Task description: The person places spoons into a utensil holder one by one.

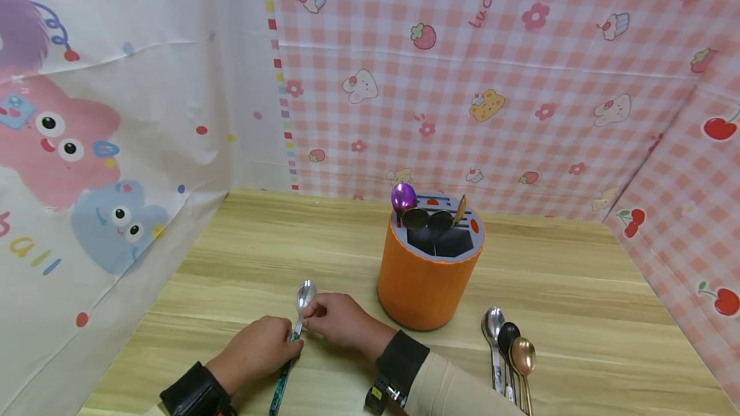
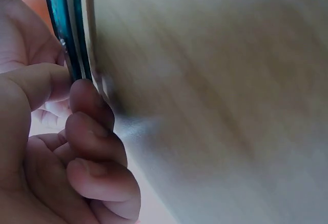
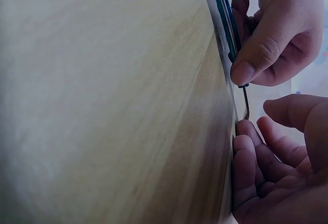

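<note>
Pinching the teal-handled spoon (image 1: 297, 328), lower left-centre of frame, by its handle (image 1: 280, 389): left hand (image 1: 260, 346). Right hand (image 1: 341, 320): thumb and fingers apart, beside bowl (image 1: 306, 291). Judged light, stiff, slick; best held by handle.

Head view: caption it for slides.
Left hand holds a green-handled spoon; right hand by its bowl, orange utensil holder beyond.

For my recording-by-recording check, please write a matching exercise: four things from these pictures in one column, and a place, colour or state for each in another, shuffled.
1. Left hand
2. Holder
3. Purple spoon
4. Row of spoons

A. On the table, right of the holder
B. Gripping a green-handled spoon
C. Standing in the holder
D. Orange around the side

Pairs: 1-B, 2-D, 3-C, 4-A
</note>
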Motion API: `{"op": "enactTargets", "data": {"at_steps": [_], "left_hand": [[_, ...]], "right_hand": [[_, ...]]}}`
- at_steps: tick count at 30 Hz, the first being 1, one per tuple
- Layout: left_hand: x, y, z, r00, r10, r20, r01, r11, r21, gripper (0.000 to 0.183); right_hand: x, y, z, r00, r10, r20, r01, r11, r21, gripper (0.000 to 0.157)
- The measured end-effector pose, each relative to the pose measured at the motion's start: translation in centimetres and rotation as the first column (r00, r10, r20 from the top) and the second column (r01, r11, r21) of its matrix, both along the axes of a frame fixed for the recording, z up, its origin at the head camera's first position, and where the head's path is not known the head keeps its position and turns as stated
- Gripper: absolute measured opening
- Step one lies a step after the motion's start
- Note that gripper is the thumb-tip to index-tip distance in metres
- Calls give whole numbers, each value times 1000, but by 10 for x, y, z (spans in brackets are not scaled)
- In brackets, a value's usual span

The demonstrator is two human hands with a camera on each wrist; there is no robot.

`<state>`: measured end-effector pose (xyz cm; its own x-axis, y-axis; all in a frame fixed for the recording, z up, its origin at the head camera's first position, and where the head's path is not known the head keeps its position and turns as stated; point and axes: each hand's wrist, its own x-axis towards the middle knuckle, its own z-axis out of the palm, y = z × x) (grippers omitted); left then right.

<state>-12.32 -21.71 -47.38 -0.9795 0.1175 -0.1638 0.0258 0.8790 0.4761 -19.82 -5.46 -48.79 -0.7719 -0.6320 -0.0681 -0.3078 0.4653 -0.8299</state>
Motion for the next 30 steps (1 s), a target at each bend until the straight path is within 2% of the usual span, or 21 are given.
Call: {"op": "enactTargets", "data": {"at_steps": [11, 16, 19, 24, 30], "left_hand": [[2, 4, 8, 1000, -5, -11, 5, 1000, 30, 27], [4, 7, 11, 999, -12, -43, 14, 999, 51, 28], [4, 10, 13, 998, -21, -67, 25, 998, 64, 29], [4, 14, 16, 996, -11, -92, 20, 995, 96, 30], [4, 15, 16, 997, -17, -80, 29, 988, 149, 25]], "right_hand": [[0, 3, 1, 1000, -4, 15, 4, 1000, -20, 4], [-1, 5, 5, 999, 32, 44, -31, 999, -17, 18], [-1, 6, 8, 997, 35, 65, -33, 999, -28, 21], [1, 9, 15, 995, -2, 100, 11, 996, -90, 15], [1, 13, 22, 997, -1, 71, 10, 992, -127, 6]]}}
